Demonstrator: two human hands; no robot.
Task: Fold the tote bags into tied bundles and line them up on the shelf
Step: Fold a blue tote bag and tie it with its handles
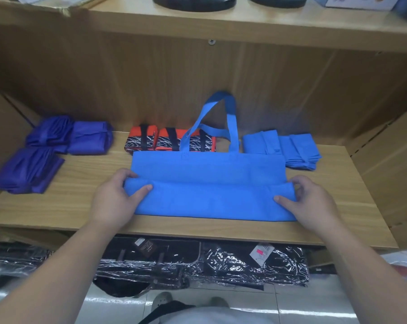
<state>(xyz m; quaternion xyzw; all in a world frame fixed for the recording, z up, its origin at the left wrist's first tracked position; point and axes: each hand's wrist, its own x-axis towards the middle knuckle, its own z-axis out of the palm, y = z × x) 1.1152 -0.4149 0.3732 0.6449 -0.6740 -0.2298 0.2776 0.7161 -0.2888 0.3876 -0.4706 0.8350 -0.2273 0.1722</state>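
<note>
1. The left hand grasps the left end of the blue tote. Its thumb lies on the folded flap and its fingers curl over the fold's upper edge.
2. The right hand grasps the right end the same way, thumb on the flap and fingers hooked at the fold.
3. The tote lies flat on the shelf, with its lower part doubled up into a band running from hand to hand. The band's near edge sits just inside the shelf's front edge and about parallel to it.
4. The tote's top edge faces the back. Its handles rise against the back panel, and one strap crosses in front of the orange bundles.
5. Those two orange bundles, bound with black straps, sit side by side just behind the tote's top edge.
6. Two blue bundles lie at the tote's right rear corner. I cannot tell whether the outer one touches the tote's right edge.
7. Three purple bundles fill the left rear corner, well apart from the tote, with bare board between them and the left hand.
8. More bare board runs from the right hand to the shelf's right end.
9. An upper shelf overhangs the back, and wrapped goods lie below the front edge.
</note>
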